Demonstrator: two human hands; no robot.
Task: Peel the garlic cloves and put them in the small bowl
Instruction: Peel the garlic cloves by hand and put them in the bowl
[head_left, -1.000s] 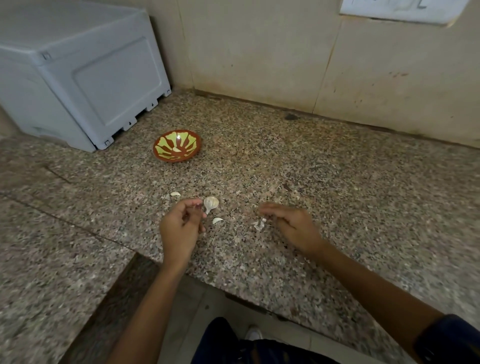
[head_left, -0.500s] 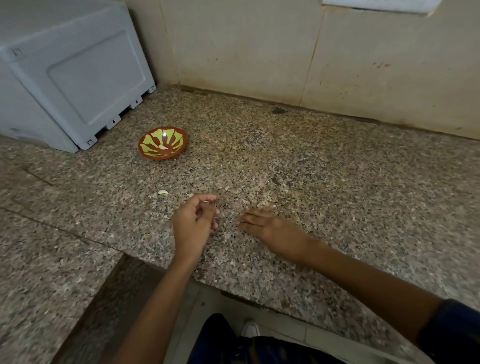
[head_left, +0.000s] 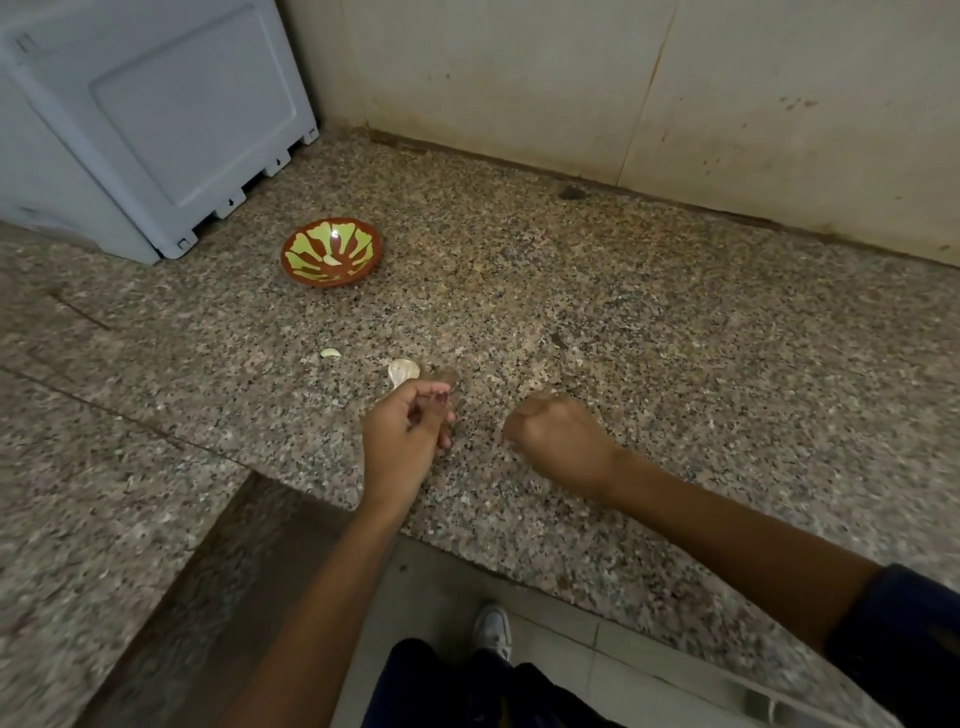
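The small bowl (head_left: 332, 252) sits on the speckled counter (head_left: 623, 322), just in front of the grey plastic box (head_left: 150, 119), and one pale peeled clove (head_left: 332, 260) lies inside it. Nearer the person than the bowl, a small pale piece (head_left: 331, 353) rests on the stone; whether it is clove or skin I cannot tell. Right of that piece lies a larger unpeeled garlic clove (head_left: 403, 371), just beyond the left hand (head_left: 402, 441). The left hand's fingers are curled towards the thumb as if pinching something small, but what they hold is hidden. Further right, the right hand (head_left: 561, 441) is clenched knuckles-up over the counter; whether it encloses anything cannot be told. The task seems to be mid-peeling. The next move probably calls for picking up the unpeeled clove and stripping its skin, then carrying it to the bowl.
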